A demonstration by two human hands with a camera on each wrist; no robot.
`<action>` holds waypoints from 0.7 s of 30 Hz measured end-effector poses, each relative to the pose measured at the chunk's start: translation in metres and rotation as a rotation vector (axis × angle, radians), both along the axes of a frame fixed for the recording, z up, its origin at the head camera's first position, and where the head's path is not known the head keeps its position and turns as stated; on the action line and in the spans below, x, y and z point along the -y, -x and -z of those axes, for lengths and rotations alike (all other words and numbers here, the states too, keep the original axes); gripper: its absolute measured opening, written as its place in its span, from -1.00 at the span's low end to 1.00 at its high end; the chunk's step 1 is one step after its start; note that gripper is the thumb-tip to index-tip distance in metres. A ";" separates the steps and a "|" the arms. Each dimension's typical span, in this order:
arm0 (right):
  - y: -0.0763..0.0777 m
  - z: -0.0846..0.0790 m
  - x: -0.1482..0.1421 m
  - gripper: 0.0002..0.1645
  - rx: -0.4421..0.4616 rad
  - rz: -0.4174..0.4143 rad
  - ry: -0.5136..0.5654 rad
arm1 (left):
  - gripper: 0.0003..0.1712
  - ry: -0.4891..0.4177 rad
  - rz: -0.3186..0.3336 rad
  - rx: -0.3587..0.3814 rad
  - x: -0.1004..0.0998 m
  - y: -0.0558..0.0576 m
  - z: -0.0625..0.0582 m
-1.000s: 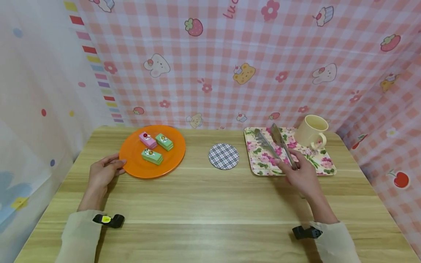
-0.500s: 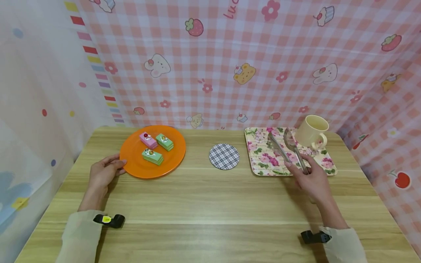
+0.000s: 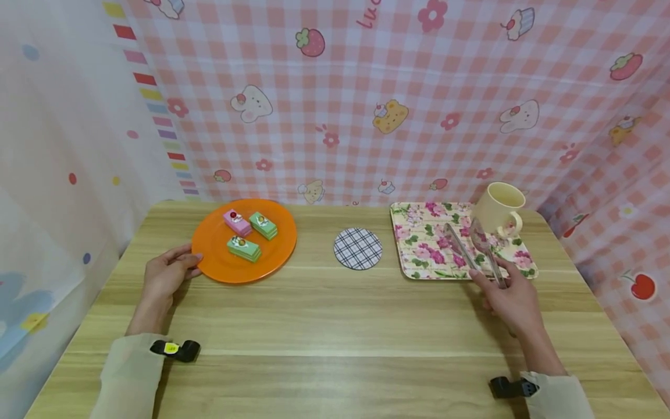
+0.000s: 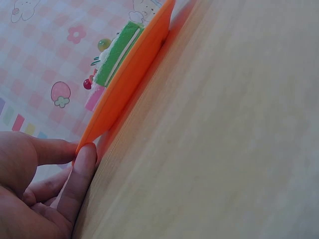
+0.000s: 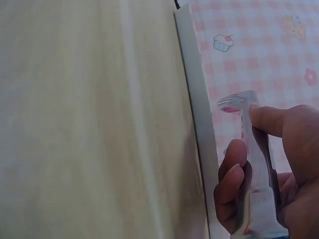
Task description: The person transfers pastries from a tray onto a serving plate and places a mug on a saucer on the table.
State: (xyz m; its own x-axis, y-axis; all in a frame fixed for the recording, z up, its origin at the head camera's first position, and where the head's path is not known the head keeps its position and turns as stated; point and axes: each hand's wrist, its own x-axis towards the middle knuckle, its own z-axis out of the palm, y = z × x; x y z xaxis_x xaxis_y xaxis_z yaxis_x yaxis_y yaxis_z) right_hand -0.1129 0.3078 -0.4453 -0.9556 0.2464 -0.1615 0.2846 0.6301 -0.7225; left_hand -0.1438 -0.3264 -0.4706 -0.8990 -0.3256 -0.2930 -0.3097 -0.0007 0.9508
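In the head view my left hand (image 3: 166, 278) pinches the left rim of a round orange plate (image 3: 209, 256). Its thumb lies on top and fingers come from below, as the left wrist view shows. On the plate sit a pink toy cake slice (image 3: 238, 224) and two green ones, a cake slice (image 3: 263, 226) behind and a cake slice (image 3: 244, 249) in front. My right hand (image 3: 510, 299) grips metal food tongs (image 5: 259, 164). Their two arms stand apart, with tips over the floral tray (image 3: 419, 250), one overlapping the cream mug (image 3: 489, 209) in the head view.
A round checked coaster (image 3: 358, 248) lies between plate and tray on the wooden table (image 3: 324, 326). Pink checked cloth (image 3: 335, 116) rises right behind the table's back edge, with more cloth at both sides.
My right hand has moved right and toward me with the tongs, so their tips have shifted from the tray's left part toward the mug. The left hand and plate stay put.
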 end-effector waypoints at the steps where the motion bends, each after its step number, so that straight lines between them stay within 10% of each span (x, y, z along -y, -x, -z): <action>1: -0.001 0.001 -0.001 0.22 0.008 0.004 0.004 | -0.31 0.004 0.002 0.001 0.000 0.000 0.000; 21: -0.005 0.007 -0.010 0.29 0.111 0.043 0.034 | -0.31 0.016 -0.006 0.006 0.000 0.000 0.000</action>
